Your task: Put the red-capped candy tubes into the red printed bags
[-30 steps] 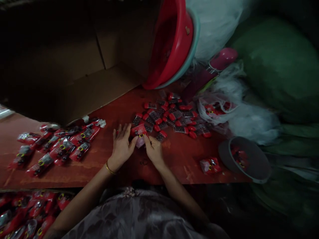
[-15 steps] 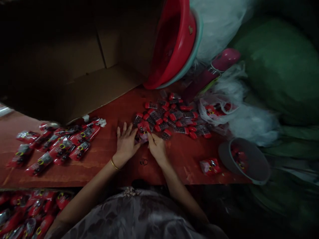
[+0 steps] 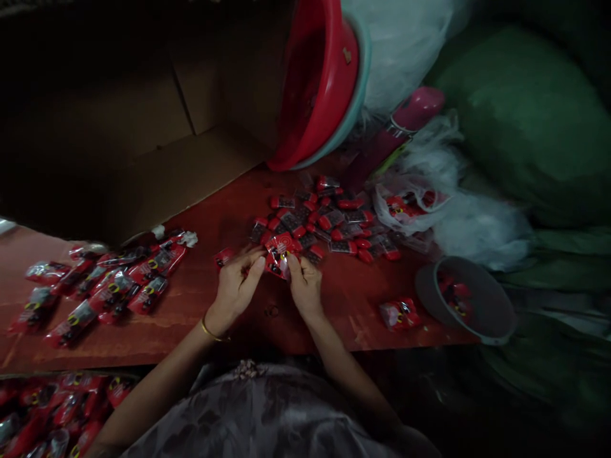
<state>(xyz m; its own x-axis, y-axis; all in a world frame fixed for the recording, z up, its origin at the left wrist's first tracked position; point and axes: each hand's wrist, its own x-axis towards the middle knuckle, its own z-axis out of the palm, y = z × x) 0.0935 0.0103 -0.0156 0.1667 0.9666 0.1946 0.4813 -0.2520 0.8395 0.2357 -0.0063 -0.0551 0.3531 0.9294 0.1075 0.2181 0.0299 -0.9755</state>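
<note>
Between my hands is a red printed packet [image 3: 280, 253], held up over the red table. My right hand [image 3: 305, 283] pinches its right side, thumb on top. My left hand [image 3: 238, 280] is closed at the packet's left edge, its thumb and curled fingers pressed together; the fingertips are partly hidden. Just beyond the packet lies a loose pile of small clear containers with red caps [image 3: 344, 232]. One more red item [image 3: 223, 257] lies beside my left fingers. A small dark ring-shaped item [image 3: 272, 310] rests on the table between my wrists.
Filled red packets [image 3: 114, 286] lie at the left, more in a box [image 3: 62, 407] below. A large cardboard box [image 3: 205, 162], red basin [image 3: 334, 83] and pink bottle [image 3: 415, 111] stand behind. At right are a grey bowl [image 3: 427, 299], a single packet [image 3: 400, 314] and plastic bags [image 3: 487, 229].
My left hand was spread on the table and has now closed at the packet. The packet is lifted and turned more face-up. The whole view has shifted slightly.
</note>
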